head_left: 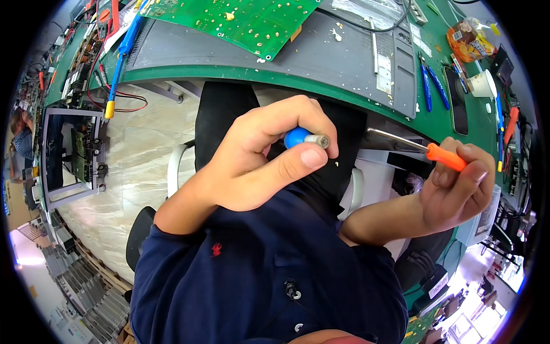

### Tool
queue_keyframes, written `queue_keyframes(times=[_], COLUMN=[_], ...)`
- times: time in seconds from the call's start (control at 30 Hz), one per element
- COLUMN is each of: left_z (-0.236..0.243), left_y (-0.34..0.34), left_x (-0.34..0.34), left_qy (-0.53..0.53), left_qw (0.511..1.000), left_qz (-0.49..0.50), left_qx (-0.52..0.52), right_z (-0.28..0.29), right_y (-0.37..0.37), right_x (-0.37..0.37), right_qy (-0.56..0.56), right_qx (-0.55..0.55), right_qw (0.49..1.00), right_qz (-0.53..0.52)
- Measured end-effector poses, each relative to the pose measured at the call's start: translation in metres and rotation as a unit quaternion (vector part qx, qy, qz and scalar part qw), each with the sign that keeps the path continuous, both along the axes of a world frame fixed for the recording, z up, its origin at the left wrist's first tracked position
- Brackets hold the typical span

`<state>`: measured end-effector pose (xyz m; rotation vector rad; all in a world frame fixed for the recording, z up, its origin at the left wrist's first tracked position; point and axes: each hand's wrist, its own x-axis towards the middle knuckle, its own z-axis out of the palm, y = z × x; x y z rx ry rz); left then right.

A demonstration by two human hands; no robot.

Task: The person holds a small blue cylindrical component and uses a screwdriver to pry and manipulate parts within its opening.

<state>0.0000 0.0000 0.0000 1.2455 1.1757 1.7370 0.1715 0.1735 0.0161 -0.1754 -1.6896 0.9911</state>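
Observation:
My left hand (260, 157) is closed around a small blue cylinder with a silver metal end (306, 138), pinched between thumb and fingers in front of my dark blue shirt. My right hand (455, 192) grips a screwdriver by its orange handle (446, 156). The screwdriver's metal shaft (395, 139) points left toward the edge of the green workbench (286, 77). The two hands are apart, and the cylinder and screwdriver do not touch.
A green circuit board (240, 20) lies on a grey mat (321, 57) on the bench. Blue-handled tools (432, 86), a white cup (481, 84) and a snack bag (467, 40) sit to the right. A blue and yellow tool (119, 63), red wires and a metal frame (71, 155) are at left.

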Motion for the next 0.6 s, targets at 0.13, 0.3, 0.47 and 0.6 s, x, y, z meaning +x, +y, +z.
queue_keyframes(times=[0.13, 0.3, 0.47, 0.6], left_z=[0.002, -0.004, -0.007, -0.01], left_y=[0.004, 0.009, 0.005, 0.004], left_x=[0.004, -0.002, -0.01, -0.012], left_qy=[0.026, 0.093, 0.168, 0.16], left_qw=[0.999, 0.993, 0.982, 0.982], left_qz=[0.019, 0.021, 0.042, 0.035], left_qx=[0.021, 0.062, 0.072, 0.093], right_z=[0.002, 0.0, 0.001, 0.001], right_y=[0.001, 0.006, 0.012, 0.015], right_x=[0.001, 0.007, -0.002, -0.001], right_qy=[-0.002, 0.006, 0.034, 0.01], right_qx=[-0.002, -0.014, 0.014, 0.009], right_qw=[1.0, 0.999, 0.995, 0.999], right_qz=[0.001, 0.047, 0.098, 0.049])
